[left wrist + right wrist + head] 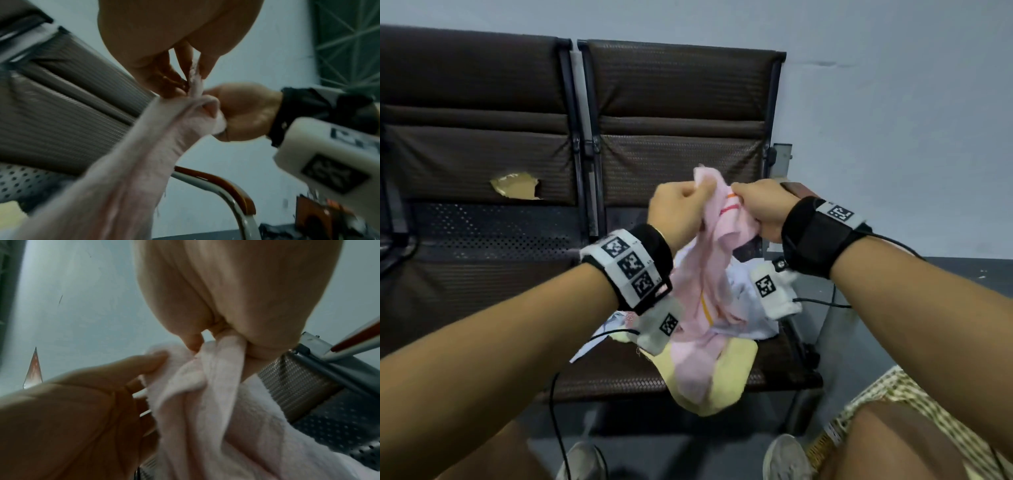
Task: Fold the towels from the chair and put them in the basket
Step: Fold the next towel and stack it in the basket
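A pink towel with orange stripes hangs bunched between my two hands above the right seat of the brown chair. My left hand pinches its upper edge. My right hand grips the same edge close beside it. The left wrist view shows the pink towel trailing down from my left hand, my right hand next to it. The right wrist view shows my right hand clamped on the pink towel, my left hand at the fold. A yellow towel and a white towel lie on the seat below.
A woven basket with a checked rim sits on the floor at the lower right, by my right knee. The left seat has a torn patch. My shoes stand on the grey floor under the seat's front edge. Cables trail from both wrist bands.
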